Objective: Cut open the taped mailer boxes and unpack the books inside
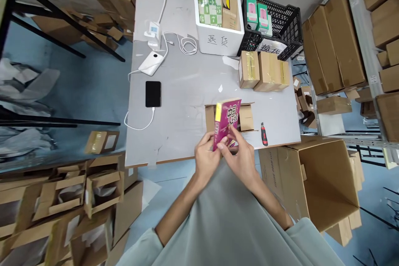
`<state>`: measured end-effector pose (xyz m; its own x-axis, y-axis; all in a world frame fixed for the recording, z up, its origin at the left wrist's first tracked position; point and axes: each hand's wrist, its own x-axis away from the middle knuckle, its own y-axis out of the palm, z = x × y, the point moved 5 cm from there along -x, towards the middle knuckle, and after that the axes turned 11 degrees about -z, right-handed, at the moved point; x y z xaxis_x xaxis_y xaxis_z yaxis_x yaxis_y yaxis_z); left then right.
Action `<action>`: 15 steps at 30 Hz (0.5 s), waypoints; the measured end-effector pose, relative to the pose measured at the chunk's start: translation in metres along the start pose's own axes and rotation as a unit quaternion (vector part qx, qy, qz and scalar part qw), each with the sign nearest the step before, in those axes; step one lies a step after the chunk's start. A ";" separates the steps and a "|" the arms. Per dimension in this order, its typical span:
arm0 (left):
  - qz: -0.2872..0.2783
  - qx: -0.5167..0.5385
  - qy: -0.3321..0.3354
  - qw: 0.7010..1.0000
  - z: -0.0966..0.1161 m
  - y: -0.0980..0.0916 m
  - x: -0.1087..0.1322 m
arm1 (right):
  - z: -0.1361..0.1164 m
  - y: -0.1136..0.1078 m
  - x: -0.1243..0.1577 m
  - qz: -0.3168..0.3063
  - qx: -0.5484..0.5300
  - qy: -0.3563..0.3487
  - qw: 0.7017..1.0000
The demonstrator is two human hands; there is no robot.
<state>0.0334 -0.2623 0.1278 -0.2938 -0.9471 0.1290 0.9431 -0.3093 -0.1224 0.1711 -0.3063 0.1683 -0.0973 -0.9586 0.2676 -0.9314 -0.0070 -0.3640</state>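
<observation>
A purple book (pixel 225 122) with a yellow patch at the top of its spine is held tilted between both hands at the table's front edge. My left hand (pixel 206 153) grips its lower left side by the spine. With thumb and fingers, my right hand (pixel 240 153) holds its lower right side. Behind the book lies an opened cardboard box (pixel 247 117) with its flaps spread, its inside mostly hidden. To the right of it rests a red and black utility knife (pixel 264 134).
On the table (pixel 183 87) are a black tablet-like device (pixel 153 94), a white power bank (pixel 151 63), cables and taped cartons (pixel 268 70). A white bin (pixel 218 41) and black crate (pixel 285 25) stand behind. A large open carton (pixel 330 183) is at right; boxes fill the lower left.
</observation>
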 end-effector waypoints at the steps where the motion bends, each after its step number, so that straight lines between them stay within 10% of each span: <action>1: -0.001 -0.042 0.021 0.999 0.002 0.007 0.002 | 0.000 -0.005 0.000 0.008 0.000 0.008 1.000; 9: -0.028 -0.299 0.160 0.940 0.027 0.061 0.020 | 0.019 -0.059 -0.014 0.058 -0.010 0.005 0.998; 15: 0.056 -0.183 0.050 0.980 0.027 0.041 0.005 | 0.052 -0.111 -0.030 0.009 -0.276 0.015 0.961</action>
<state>0.0750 -0.2769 0.1503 -0.2216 -0.9751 0.0001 0.8564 -0.1947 -0.4783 0.2959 -0.2915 0.1541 -0.1176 -0.9487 0.2934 -0.9731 0.1691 0.1567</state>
